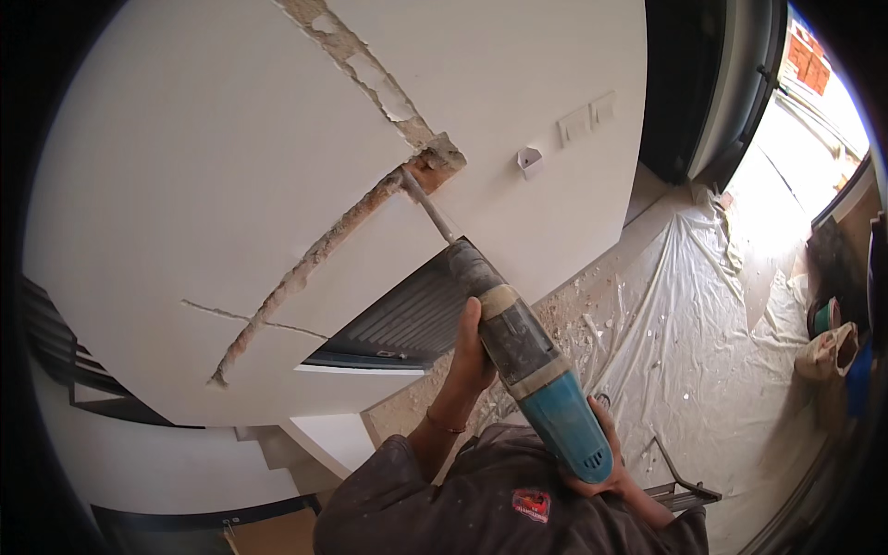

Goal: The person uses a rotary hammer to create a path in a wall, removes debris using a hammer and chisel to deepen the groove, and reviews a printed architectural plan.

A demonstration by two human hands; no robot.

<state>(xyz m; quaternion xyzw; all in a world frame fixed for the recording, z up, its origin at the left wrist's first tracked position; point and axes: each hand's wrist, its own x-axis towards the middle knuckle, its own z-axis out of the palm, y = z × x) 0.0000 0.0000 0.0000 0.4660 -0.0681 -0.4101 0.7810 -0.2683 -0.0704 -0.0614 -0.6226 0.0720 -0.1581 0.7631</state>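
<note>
A teal and black demolition hammer [523,347] slants up from my chest toward the white wall [231,139]. My left hand [472,359] grips it from below near the front collar; the thumb shows and most fingers are hidden behind the body. At the rear end, my right hand [606,453] is wrapped round the handle, largely covered by the housing. The long chisel bit [431,208] reaches a rough groove [319,252] cut in the wall, its tip at the squarish recess [437,163] where the groove meets a wider channel [356,63].
White switch plates [586,119] and a small white fitting [529,163] are on the wall to the right. Plastic sheeting [671,305] with rubble covers the floor. A dark louvred panel [402,310] lies below the groove. A sack [826,351] stands far right, near an open doorway.
</note>
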